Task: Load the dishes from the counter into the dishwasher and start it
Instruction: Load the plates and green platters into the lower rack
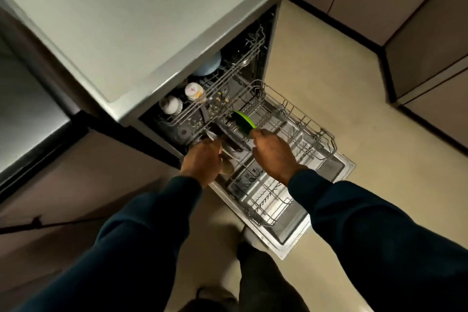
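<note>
We are standing the green plate [243, 121] on edge in the dishwasher's lower rack [298, 139], which is pulled out over the open door [291, 235]. Our right hand [272, 153] pinches the plate's near rim, fingers curled round it; the plate sits upright at the back of the rack, beside a dark plate [229, 134] already slotted. Our left hand [202, 159] is at the rack's left edge, fingers curled down among pale dishes [229, 157]; what exactly it grips we cannot tell.

Above the rack's back end, the upper rack [202, 106] carries two upturned cups [171, 104] and a light blue bowl [210, 64]. No dishes show on the part of the counter [126, 20] in view over the rack.

To do this well, we judge the plate should drop between two tines, clear of its dark neighbour, and we should let go only once it stands by itself. The left hand can steady the nearby dishes so nothing tips or chips.
</note>
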